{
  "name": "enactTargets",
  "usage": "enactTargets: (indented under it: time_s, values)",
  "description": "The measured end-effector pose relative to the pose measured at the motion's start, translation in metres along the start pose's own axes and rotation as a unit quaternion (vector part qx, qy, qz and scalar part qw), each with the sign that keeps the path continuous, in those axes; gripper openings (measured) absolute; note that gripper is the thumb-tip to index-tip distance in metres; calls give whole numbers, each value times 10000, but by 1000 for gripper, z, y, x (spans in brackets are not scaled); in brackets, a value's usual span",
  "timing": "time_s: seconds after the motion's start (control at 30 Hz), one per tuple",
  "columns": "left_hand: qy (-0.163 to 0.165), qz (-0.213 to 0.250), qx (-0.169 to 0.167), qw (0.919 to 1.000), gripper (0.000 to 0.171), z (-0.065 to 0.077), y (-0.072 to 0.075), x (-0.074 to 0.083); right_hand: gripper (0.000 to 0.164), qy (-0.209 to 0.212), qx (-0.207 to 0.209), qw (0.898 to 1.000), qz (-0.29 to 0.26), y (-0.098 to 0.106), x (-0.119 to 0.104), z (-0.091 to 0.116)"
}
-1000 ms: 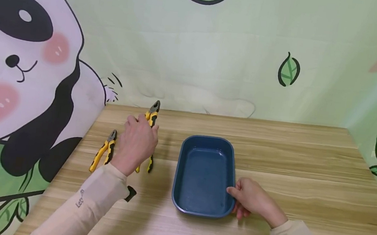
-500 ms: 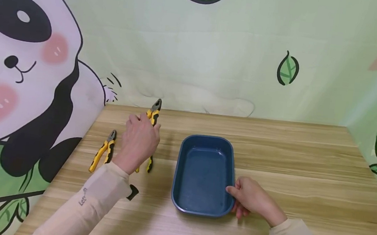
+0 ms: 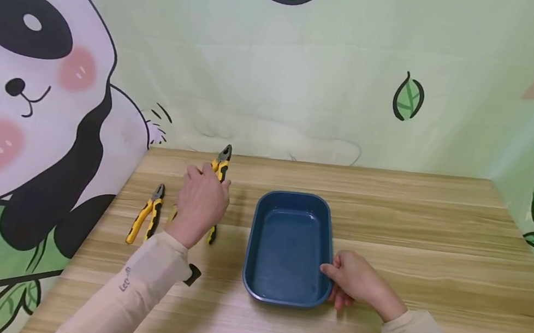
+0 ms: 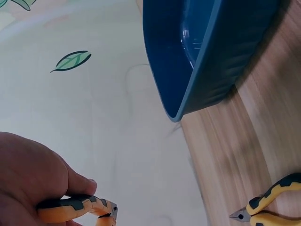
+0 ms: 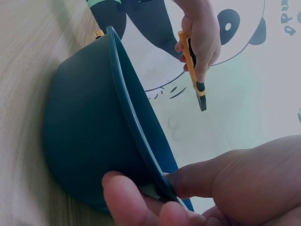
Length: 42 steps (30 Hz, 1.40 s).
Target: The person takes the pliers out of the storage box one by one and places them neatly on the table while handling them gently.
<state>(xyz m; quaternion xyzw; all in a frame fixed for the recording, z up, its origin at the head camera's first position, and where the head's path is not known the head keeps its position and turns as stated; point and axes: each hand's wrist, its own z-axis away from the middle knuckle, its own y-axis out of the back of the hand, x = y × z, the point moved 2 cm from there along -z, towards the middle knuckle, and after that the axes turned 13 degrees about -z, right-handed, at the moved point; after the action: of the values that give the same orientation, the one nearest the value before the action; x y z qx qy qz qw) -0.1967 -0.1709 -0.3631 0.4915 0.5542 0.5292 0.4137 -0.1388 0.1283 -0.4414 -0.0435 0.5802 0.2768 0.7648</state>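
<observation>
My left hand (image 3: 202,200) grips a pair of yellow-and-black combination pliers (image 3: 225,154) by the handles. Their grey jaws point away toward the backdrop, and in the right wrist view the pliers (image 5: 190,59) hang well above the table. A second pair of pliers (image 3: 146,214) lies on the table to the left, handles spread. Beneath my left hand a black-and-yellow handle (image 3: 212,234) shows, the rest hidden by the hand. With my right hand (image 3: 353,279) I pinch the right rim of a deep blue tray (image 3: 285,302), thumb over the edge, fingers outside below it.
The tray stands on a wood-grain table (image 3: 419,222), and in the left wrist view pliers (image 4: 265,202) lie near it. A green backdrop (image 3: 306,83) printed with a panda and leaves rises behind the table's back edge.
My left hand has shifted slightly right with the pliers, whose jaws now lean a little further right. A yellowish piece now shows left of its wrist. The right hand and tray stay put.
</observation>
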Motion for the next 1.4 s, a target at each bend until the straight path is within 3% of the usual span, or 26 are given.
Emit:
enactTargets:
  time_s: [0.63, 0.8, 1.4]
  values:
    - [152, 321, -116, 9993, 55, 2, -29, 6, 30, -53, 8, 10000, -1, -1, 0, 1]
    - [286, 337, -238, 9987, 56, 0, -36, 7, 30, -38, 4, 10000, -24, 0, 1, 0]
    - [286, 369, -675, 9966, 52, -7, -60, 7, 30, -85, 17, 10000, -33, 1, 2, 0]
